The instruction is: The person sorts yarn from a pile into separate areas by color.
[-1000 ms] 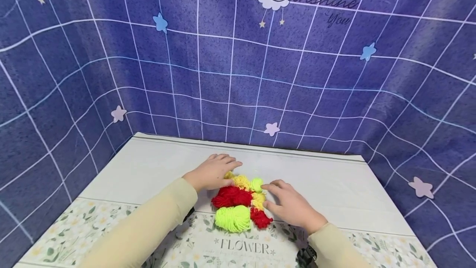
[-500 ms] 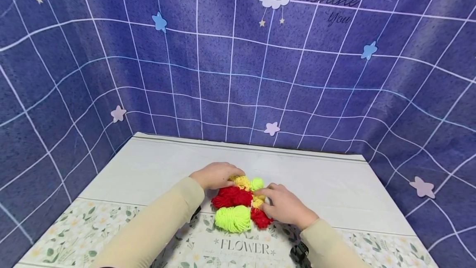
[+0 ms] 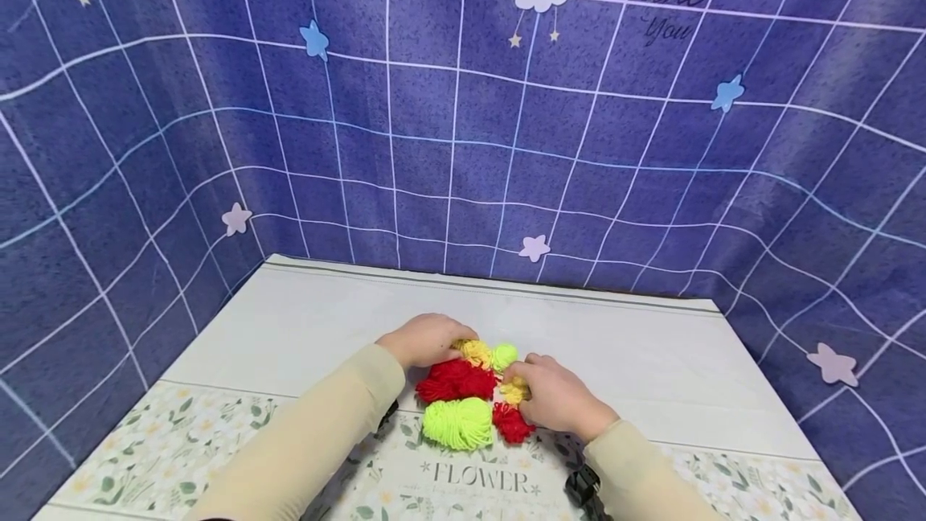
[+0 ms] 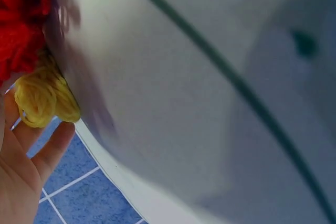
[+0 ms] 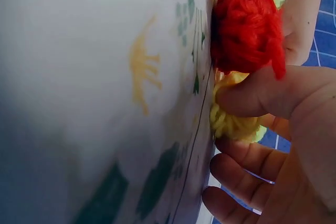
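Small bundles of yarn lie grouped on the table. My left hand (image 3: 425, 339) grips the back-left yellow yarn bundle (image 3: 476, 353); in the left wrist view, fingers (image 4: 55, 148) curve round the far end of this yellow yarn (image 4: 35, 101). My right hand (image 3: 563, 397) pinches a smaller yellow yarn bundle (image 3: 512, 391), its thumb (image 5: 247, 98) pressed on the near side. A large red yarn bundle (image 3: 456, 381) sits between the hands, with a large lime yarn bundle (image 3: 457, 424) before it. A small red yarn bundle (image 3: 512, 424) lies by the right thumb.
A small lime yarn ball (image 3: 504, 357) sits at the back of the group. The white table (image 3: 347, 296) has a flowered front strip (image 3: 202, 420) lettered FLOWER. A blue gridded curtain (image 3: 434, 151) with stars encloses the table's back and sides.
My left hand has come down and closed round the back-left yellow yarn. The right hand has moved left from beside the lime ball and now pinches the smaller yellow bundle.
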Demonstrator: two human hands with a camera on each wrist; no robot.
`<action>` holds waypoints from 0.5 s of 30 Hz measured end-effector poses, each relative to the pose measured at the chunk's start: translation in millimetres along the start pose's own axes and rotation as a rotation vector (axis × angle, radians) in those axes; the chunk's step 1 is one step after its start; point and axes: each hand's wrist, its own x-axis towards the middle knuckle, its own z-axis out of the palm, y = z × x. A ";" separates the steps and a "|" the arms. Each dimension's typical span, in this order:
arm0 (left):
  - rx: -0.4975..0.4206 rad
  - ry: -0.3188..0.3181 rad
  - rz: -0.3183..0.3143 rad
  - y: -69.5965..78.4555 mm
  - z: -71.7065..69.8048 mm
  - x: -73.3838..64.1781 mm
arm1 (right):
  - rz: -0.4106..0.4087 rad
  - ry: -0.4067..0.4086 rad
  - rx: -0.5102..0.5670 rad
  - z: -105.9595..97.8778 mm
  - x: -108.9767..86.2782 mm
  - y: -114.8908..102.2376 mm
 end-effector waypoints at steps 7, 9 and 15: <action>0.021 0.005 -0.023 1.7 2.1 2.1 | 0.057 0.033 0.065 -10.0 -12.4 10.6; 0.024 0.006 -0.026 1.8 2.8 2.8 | 0.069 0.069 0.069 -14.4 -19.7 18.9; 0.013 -0.011 -0.053 2.7 2.9 2.2 | 0.153 0.144 0.101 -30.1 -50.8 53.6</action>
